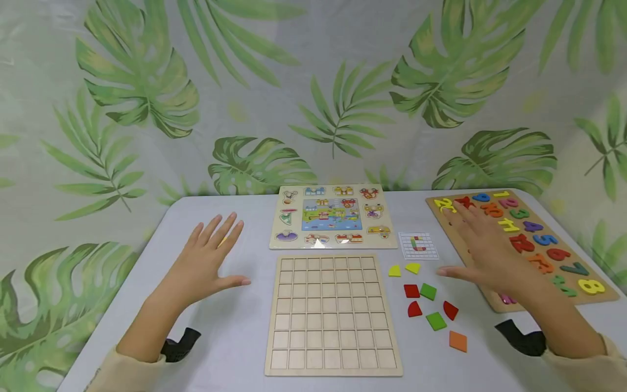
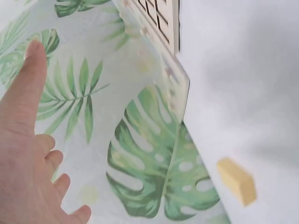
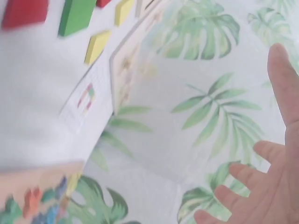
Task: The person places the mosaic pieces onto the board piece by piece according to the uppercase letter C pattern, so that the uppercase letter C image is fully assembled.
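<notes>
My left hand [image 2: 28,158] is spread open, holding nothing, with a yellow block [image 2: 237,180] on the table [image 2: 243,70] around 4 o'clock.

pale wooden grid board [image 1: 333,316], green leaf-print backdrop [image 1: 147,92]

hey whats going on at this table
A person sits at a table with both hands open and held above it, holding nothing. The left hand hovers left of an empty wooden grid board. The right hand hovers over the near edge of a number puzzle board, beside loose coloured tiles and a small pattern card. An animal puzzle board lies behind the grid.
</notes>
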Action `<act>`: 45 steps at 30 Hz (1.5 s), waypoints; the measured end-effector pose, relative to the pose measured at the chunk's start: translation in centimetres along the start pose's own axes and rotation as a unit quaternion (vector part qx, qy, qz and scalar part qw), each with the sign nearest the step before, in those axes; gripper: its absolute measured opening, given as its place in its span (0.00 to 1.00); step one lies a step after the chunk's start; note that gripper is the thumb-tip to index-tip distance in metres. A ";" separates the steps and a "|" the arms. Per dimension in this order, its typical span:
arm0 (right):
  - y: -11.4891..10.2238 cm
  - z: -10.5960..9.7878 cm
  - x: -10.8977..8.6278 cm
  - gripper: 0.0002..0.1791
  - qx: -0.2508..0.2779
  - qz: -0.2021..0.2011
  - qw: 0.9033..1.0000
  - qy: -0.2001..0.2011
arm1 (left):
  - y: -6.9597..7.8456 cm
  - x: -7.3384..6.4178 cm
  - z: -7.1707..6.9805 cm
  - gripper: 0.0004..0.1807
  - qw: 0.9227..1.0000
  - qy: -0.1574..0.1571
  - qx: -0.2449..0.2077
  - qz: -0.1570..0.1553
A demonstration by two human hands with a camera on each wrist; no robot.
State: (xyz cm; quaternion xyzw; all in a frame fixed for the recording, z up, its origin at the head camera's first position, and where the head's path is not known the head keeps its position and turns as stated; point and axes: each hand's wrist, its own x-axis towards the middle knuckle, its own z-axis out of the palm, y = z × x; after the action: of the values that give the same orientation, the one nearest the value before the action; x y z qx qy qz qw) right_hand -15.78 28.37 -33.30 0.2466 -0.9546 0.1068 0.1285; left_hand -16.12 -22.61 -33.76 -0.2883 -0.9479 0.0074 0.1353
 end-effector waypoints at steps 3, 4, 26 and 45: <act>-0.9 1.0 0.3 0.60 0.045 0.011 0.999 -0.009 | 0.9 0.3 1.3 0.56 0.999 0.013 -0.028 0.010; -1.2 1.4 0.4 0.59 0.061 0.016 0.998 -0.014 | 1.3 0.4 1.8 0.56 0.999 0.017 -0.042 0.011; -2.1 10.2 1.0 0.38 0.220 0.100 0.966 -0.094 | 4.4 -1.0 9.1 0.51 0.920 -0.096 -0.374 -0.064; -2.1 11.8 1.7 0.15 0.202 0.112 0.972 -0.045 | 4.2 -1.3 9.6 0.47 0.923 -0.093 -0.371 -0.037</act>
State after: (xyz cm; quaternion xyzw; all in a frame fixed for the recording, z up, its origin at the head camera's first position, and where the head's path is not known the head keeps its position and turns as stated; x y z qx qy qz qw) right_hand -18.48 22.69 -43.61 0.1635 -0.9396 0.3000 0.0196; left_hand -15.31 -19.22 -43.68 -0.2806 -0.9012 -0.3228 -0.0703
